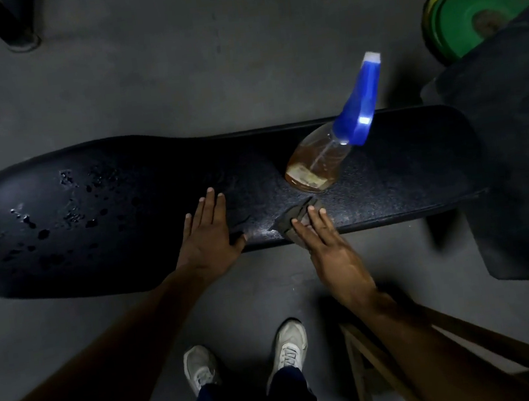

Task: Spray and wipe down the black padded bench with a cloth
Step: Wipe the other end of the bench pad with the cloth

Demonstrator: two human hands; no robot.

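Note:
The black padded bench (pixel 402 178) runs left to right across the view, with wet droplets on its wide left end. A clear spray bottle (pixel 316 161) of amber liquid with a blue trigger head stands on the bench right of centre. My left hand (pixel 208 236) lies flat on the pad near the front edge, fingers spread. My right hand (pixel 324 243) presses a small dark grey cloth (pixel 295 218) against the pad just in front of the bottle, fingers extended over it.
Green and yellow weight plates (pixel 466 19) stand at the upper right beside a black padded block (pixel 523 170). A wooden frame (pixel 367 363) is on the floor at the lower right. My two shoes (pixel 244 357) stand on the grey floor below the bench. Black equipment feet (pixel 22 43) are at the top.

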